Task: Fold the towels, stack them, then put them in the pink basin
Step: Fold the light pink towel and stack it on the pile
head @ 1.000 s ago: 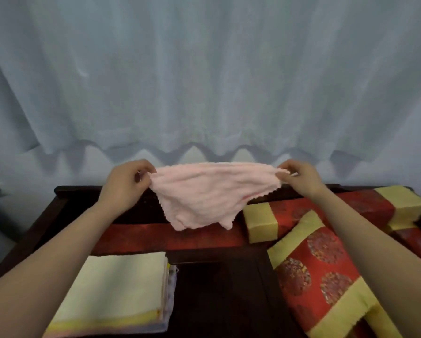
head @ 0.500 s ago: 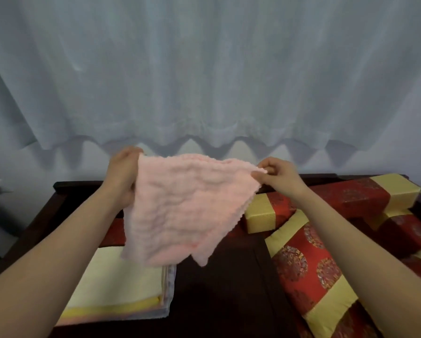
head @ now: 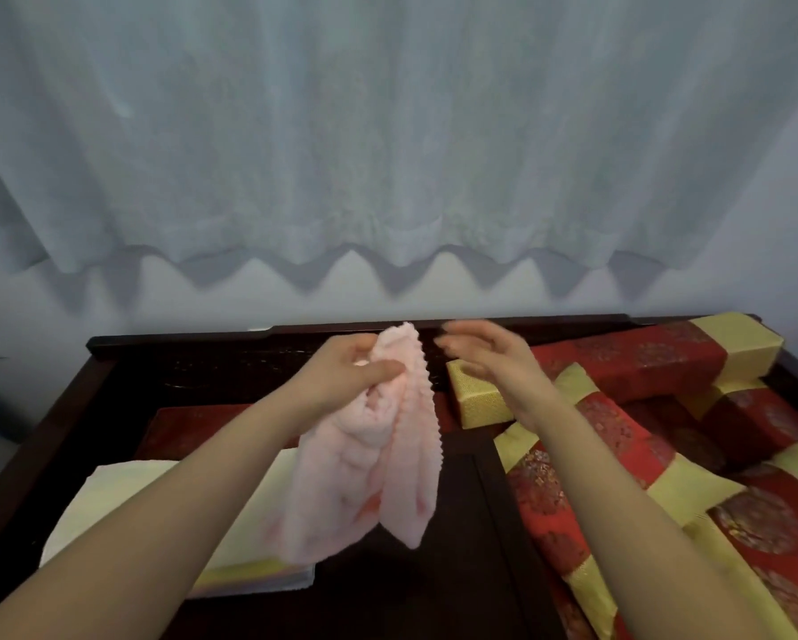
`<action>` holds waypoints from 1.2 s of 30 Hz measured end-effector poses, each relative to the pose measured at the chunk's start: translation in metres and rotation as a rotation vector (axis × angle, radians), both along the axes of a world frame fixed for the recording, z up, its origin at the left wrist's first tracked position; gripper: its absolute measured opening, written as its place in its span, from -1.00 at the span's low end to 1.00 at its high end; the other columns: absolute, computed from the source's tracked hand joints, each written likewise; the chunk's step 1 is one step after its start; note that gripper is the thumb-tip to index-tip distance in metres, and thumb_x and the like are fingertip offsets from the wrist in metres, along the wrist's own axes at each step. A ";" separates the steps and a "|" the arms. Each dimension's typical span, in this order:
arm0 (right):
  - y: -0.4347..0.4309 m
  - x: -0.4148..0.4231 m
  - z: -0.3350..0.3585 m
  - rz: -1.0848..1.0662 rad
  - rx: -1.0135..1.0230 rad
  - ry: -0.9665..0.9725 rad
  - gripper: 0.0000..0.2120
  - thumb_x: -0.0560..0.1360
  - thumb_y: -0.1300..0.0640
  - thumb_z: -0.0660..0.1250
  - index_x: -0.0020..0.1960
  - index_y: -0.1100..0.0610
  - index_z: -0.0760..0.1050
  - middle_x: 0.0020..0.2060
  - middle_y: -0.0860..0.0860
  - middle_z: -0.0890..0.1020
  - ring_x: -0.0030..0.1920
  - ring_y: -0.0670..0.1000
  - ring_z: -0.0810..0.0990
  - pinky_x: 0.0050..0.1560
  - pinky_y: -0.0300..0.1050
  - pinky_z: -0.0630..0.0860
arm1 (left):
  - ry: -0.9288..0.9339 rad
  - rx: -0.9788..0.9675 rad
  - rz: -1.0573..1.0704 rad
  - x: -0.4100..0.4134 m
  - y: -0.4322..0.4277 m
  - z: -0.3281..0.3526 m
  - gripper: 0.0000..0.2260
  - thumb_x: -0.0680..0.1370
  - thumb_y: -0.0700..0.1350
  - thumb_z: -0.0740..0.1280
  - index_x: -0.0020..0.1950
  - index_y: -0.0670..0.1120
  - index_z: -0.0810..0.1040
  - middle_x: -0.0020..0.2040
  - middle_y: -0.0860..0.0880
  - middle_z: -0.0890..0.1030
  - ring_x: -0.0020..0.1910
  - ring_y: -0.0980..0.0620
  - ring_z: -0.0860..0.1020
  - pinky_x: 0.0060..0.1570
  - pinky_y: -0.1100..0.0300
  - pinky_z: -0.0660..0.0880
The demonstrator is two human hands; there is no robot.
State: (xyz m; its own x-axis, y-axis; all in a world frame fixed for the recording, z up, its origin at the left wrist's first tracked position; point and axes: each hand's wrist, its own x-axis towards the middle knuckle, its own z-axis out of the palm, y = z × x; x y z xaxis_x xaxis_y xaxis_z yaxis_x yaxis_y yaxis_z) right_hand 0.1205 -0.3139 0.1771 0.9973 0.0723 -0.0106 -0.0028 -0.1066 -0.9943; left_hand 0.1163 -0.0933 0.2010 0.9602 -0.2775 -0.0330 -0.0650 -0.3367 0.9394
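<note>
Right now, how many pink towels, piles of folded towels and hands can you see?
Pink towel: 1
Pile of folded towels: 1
Hands: 2 (left hand, right hand)
Total: 4

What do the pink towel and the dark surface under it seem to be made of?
Pink towel: probably soft microfibre or terry, matte; fuzzy pile, zigzag edge, hangs limp from the left hand. Dark surface: seemingly dark-stained wood, slight sheen; raised rim and panel grooves.
</note>
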 end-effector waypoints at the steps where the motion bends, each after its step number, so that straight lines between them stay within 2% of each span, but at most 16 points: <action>1: -0.011 -0.007 -0.021 -0.070 0.009 0.069 -0.71 0.46 0.20 0.38 0.15 -0.04 0.55 0.08 -0.08 0.67 0.17 -0.03 0.58 0.19 -0.02 0.44 | 0.012 -0.048 0.026 0.000 0.002 0.004 -0.90 0.45 -0.17 0.42 -0.06 -0.14 0.65 -0.20 -0.05 0.64 -0.25 0.10 0.56 -0.20 0.27 0.50; 4: -0.020 -0.034 -0.094 -0.014 0.071 0.438 -0.55 0.40 0.25 0.37 0.20 -0.12 0.47 0.21 -0.07 0.57 0.25 0.00 0.48 0.24 0.11 0.35 | 0.084 -0.192 0.128 0.001 0.012 0.020 -0.86 0.48 -0.18 0.40 0.01 -0.17 0.63 -0.11 -0.15 0.66 -0.17 -0.01 0.58 -0.17 0.22 0.53; 7: -0.003 -0.055 -0.136 0.139 0.300 0.647 -0.50 0.33 0.22 0.40 0.25 -0.01 0.49 0.21 0.03 0.59 0.25 0.06 0.50 0.30 0.33 0.33 | 0.163 -0.366 0.194 0.005 0.019 0.034 -0.83 0.47 -0.16 0.41 0.02 -0.17 0.60 0.01 -0.26 0.62 -0.07 -0.10 0.57 0.06 0.05 0.51; 10: 0.015 -0.060 -0.149 0.194 0.719 0.595 -0.48 0.28 0.22 0.49 0.23 0.14 0.53 0.13 0.13 0.63 0.21 0.16 0.55 0.21 0.31 0.45 | 0.198 -0.455 0.206 0.008 0.024 0.043 -0.84 0.47 -0.16 0.40 0.02 -0.16 0.58 0.02 -0.28 0.56 0.00 -0.14 0.51 0.21 -0.08 0.43; 13: 0.017 -0.056 -0.152 0.097 1.011 0.527 -0.39 0.10 0.22 0.63 0.12 0.18 0.53 -0.09 0.16 0.63 -0.09 0.11 0.60 -0.11 0.05 0.58 | 0.208 -0.491 0.218 0.008 0.030 0.046 -0.86 0.49 -0.15 0.38 0.02 -0.15 0.57 -0.03 -0.23 0.61 -0.03 -0.12 0.56 0.16 -0.03 0.49; 18: 0.000 -0.050 -0.157 0.009 1.085 0.509 -0.30 0.02 0.25 0.66 0.10 0.22 0.47 -0.20 0.14 0.63 -0.31 0.02 0.58 -0.40 -0.15 0.52 | 0.183 -0.488 0.231 0.008 0.045 0.040 -0.92 0.51 -0.18 0.33 -0.03 -0.13 0.57 -0.11 -0.16 0.63 -0.15 -0.04 0.59 -0.09 0.17 0.57; 20: -0.007 -0.049 -0.155 -0.031 1.081 0.519 -0.31 -0.01 0.27 0.66 0.08 0.23 0.51 -0.19 0.14 0.65 -0.32 0.02 0.60 -0.41 -0.15 0.52 | 0.196 -0.454 0.247 0.008 0.047 0.034 -0.91 0.51 -0.19 0.34 -0.02 -0.15 0.57 -0.05 -0.21 0.59 -0.09 -0.09 0.55 -0.04 0.13 0.53; 22: -0.012 -0.049 -0.152 -0.113 1.076 0.522 -0.46 0.04 0.28 0.64 -0.01 0.23 0.57 -0.24 0.13 0.66 -0.36 0.00 0.61 -0.44 -0.17 0.51 | 0.211 -0.427 0.253 0.007 0.047 0.027 -0.94 0.50 -0.21 0.34 -0.05 -0.14 0.59 -0.04 -0.22 0.59 -0.08 -0.10 0.55 0.00 0.09 0.49; 24: -0.013 -0.047 -0.149 -0.237 0.986 0.599 -0.78 0.27 0.31 0.46 -0.11 0.20 0.54 -0.42 0.07 0.60 -0.54 -0.07 0.50 -0.58 -0.29 0.39 | 0.202 -0.392 0.268 0.006 0.047 0.019 -0.95 0.50 -0.21 0.35 -0.10 -0.13 0.61 -0.06 -0.21 0.62 -0.11 -0.08 0.57 0.02 0.07 0.50; 25: -0.013 -0.044 -0.148 -0.298 0.837 0.659 -0.90 0.38 0.33 0.35 -0.16 0.17 0.50 -0.52 0.03 0.52 -0.62 -0.10 0.40 -0.63 -0.35 0.28 | 0.181 -0.347 0.277 0.006 0.047 0.015 -0.95 0.49 -0.21 0.37 -0.09 -0.13 0.62 -0.06 -0.21 0.64 -0.11 -0.08 0.58 0.04 0.05 0.51; 27: -0.017 -0.035 -0.153 -0.379 0.238 0.724 -0.89 0.50 0.30 0.24 -0.18 0.15 0.43 -0.56 0.01 0.40 -0.63 -0.09 0.29 -0.63 -0.38 0.16 | 0.071 -0.167 0.286 0.007 0.047 0.002 -0.92 0.47 -0.18 0.41 -0.06 -0.13 0.64 -0.04 -0.22 0.68 -0.12 -0.05 0.60 0.05 0.00 0.53; 29: -0.026 -0.031 -0.148 -0.328 -0.343 0.641 -0.97 0.49 0.24 0.31 -0.09 0.20 0.47 -0.44 0.03 0.41 -0.50 -0.05 0.33 -0.57 -0.30 0.23 | -0.053 0.034 0.305 0.008 0.046 -0.012 -0.90 0.44 -0.13 0.45 -0.08 -0.12 0.65 -0.08 -0.21 0.68 -0.19 0.00 0.58 0.00 -0.02 0.55; 30: -0.030 -0.030 -0.141 -0.255 -0.482 0.632 -0.91 0.48 0.24 0.31 -0.02 0.21 0.48 -0.41 0.03 0.40 -0.46 -0.05 0.34 -0.56 -0.29 0.24 | -0.093 0.081 0.327 0.009 0.047 -0.017 -0.89 0.44 -0.12 0.45 -0.09 -0.13 0.64 -0.11 -0.20 0.68 -0.22 0.02 0.56 -0.04 -0.01 0.54; 33: -0.044 -0.025 -0.109 -0.016 -0.481 0.744 -0.78 0.47 0.19 0.35 0.10 0.14 0.42 -0.37 0.01 0.41 -0.45 -0.08 0.32 -0.51 -0.27 0.22 | -0.140 0.090 0.345 0.011 0.050 -0.027 -0.84 0.42 -0.10 0.47 -0.16 -0.18 0.59 -0.25 -0.19 0.63 -0.29 0.05 0.49 -0.16 0.09 0.47; 34: -0.046 -0.024 -0.098 0.044 -0.530 0.689 -0.68 0.42 0.15 0.44 0.11 0.12 0.42 -0.32 0.01 0.45 -0.40 -0.07 0.38 -0.45 -0.22 0.29 | -0.143 0.107 0.318 0.010 0.048 -0.028 -0.81 0.41 -0.07 0.48 -0.19 -0.18 0.58 -0.31 -0.13 0.59 -0.32 0.06 0.48 -0.19 0.11 0.45; 36: -0.040 -0.020 -0.079 0.054 -0.572 0.391 -0.57 0.31 0.09 0.55 0.09 0.06 0.46 -0.18 0.01 0.52 -0.24 -0.06 0.48 -0.22 -0.14 0.46 | -0.162 0.165 0.229 0.006 0.039 -0.032 -0.79 0.37 -0.01 0.48 -0.26 -0.13 0.56 -0.40 0.05 0.52 -0.38 0.12 0.44 -0.26 0.17 0.41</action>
